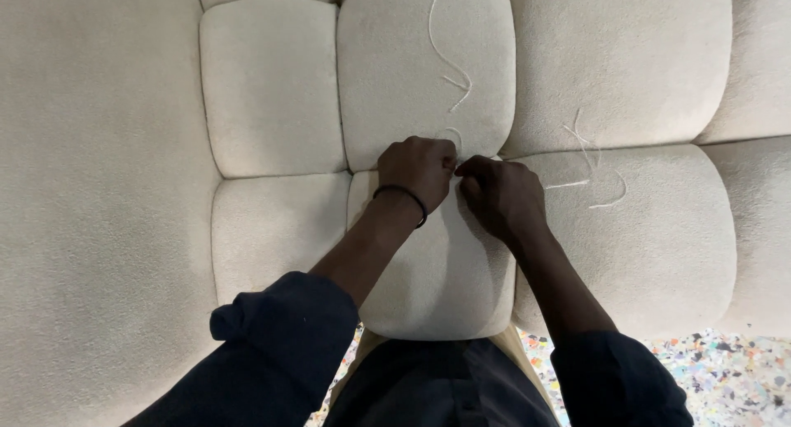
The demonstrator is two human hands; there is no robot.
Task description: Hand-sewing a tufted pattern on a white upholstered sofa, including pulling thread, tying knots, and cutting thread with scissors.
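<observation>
A cream tufted upholstered cushion [272,89] fills the view, divided into puffy squares. My left hand [418,170], with a black band on the wrist, is closed at a seam junction near the middle. My right hand [501,196] is closed just beside it, fingertips meeting the left hand's. Both pinch a thin white thread [451,134] that loops out from between them. A longer white thread [445,56] trails up over the square above.
More loose white threads [587,159] lie on the square to the right of my hands. A speckled multicoloured floor [725,369] shows at the bottom right. My dark sleeves and shirt cover the bottom edge.
</observation>
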